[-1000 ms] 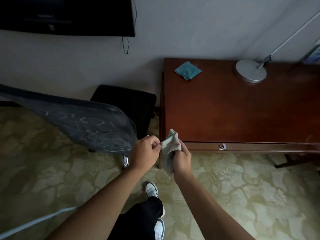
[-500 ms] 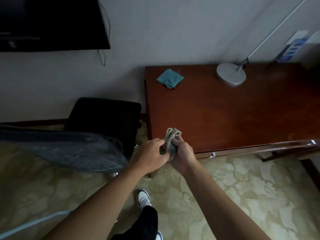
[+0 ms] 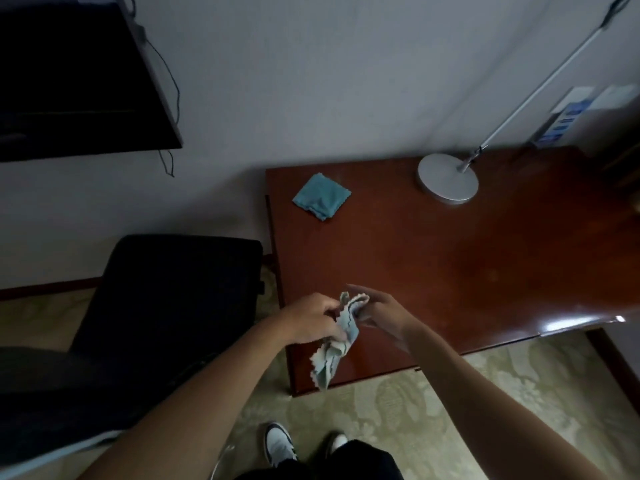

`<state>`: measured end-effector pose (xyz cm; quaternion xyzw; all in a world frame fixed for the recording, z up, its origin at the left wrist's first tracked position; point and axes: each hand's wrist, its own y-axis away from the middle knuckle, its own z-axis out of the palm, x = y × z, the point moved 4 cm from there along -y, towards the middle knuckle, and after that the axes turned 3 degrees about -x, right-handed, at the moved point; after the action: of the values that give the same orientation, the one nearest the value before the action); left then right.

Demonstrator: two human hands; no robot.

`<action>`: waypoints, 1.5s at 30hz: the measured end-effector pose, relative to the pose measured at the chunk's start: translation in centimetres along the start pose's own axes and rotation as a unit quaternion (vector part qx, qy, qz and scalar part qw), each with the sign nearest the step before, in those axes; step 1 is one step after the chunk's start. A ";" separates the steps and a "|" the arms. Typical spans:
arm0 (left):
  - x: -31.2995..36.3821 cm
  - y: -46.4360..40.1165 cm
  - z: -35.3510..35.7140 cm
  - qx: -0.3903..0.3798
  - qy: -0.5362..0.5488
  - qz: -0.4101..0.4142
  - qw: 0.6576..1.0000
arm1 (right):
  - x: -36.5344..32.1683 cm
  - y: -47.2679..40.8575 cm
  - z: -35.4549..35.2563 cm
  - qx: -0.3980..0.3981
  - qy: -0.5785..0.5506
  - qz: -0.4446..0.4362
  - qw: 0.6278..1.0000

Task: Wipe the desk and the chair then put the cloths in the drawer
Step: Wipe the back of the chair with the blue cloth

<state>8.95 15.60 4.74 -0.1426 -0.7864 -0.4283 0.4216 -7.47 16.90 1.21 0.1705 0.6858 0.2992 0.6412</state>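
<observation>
My left hand is closed around a pale grey cloth, pinching it near its upper part so that the rest hangs down crumpled below my fingers, its scalloped edge dangling over the near left corner of the surface. My right hand is just beside it, fingers spread and loosely curled, touching the top fold of the same cloth with its fingertips rather than clamping it; whether it truly grips I cannot tell. Both hands are held above the front left part of the reddish-brown wood. Well beyond my hands, toward the wall and a little to the left of them, a folded teal cloth lies flat on the surface. Farther off to the right of my right hand stands the round silver lamp base, with its thin pole slanting up and away. To the left of my left hand, beside the surface's edge, is the dark chair. Below my forearms I see the patterned carpet and one white shoe.
</observation>
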 end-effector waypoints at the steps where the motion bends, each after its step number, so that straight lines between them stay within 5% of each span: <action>1: 0.2 -0.2 -0.4 -0.010 0.057 -0.013 0.998 | -0.2 -0.3 -0.2 -0.027 -0.010 -0.003 1.000; 4: 0.0 -1.3 -1.6 0.005 0.205 -0.051 0.977 | -0.3 -1.6 -0.9 -0.079 -0.068 0.003 0.995; 8: -2.1 -3.4 -2.3 0.053 0.343 -0.102 0.932 | 0.5 -4.2 -2.3 -0.050 -0.090 0.045 0.994; 13: -4.2 -6.5 -1.8 0.084 0.386 -0.172 0.903 | 1.1 -8.3 -4.4 -0.003 -0.103 0.080 0.991; 21: -6.6 -12.4 -4.0 0.225 0.290 -0.273 0.889 | -2.3 -15.6 -7.3 -0.038 0.205 0.082 0.975; 27: -7.3 -14.4 -5.3 0.266 0.214 -0.305 0.889 | -9.5 -22.1 -8.4 0.140 0.416 -0.034 0.898; 32: -6.1 -14.5 -9.3 0.327 0.093 -0.302 0.891 | -14.4 -27.8 -6.7 0.208 0.499 -0.075 0.838; 40: -4.9 -13.0 -11.4 0.385 0.091 -0.226 0.890 | -14.5 -31.8 -8.7 0.200 0.387 0.069 0.898; 45: -4.4 -10.2 -10.9 0.426 0.118 -0.218 0.870 | -14.6 -29.7 -6.5 0.147 0.169 -0.015 0.975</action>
<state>11.52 1.48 -1.34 0.2772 -0.8480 -0.1462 0.4274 -7.67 -15.97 -6.14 0.1997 0.8230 0.2102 0.4885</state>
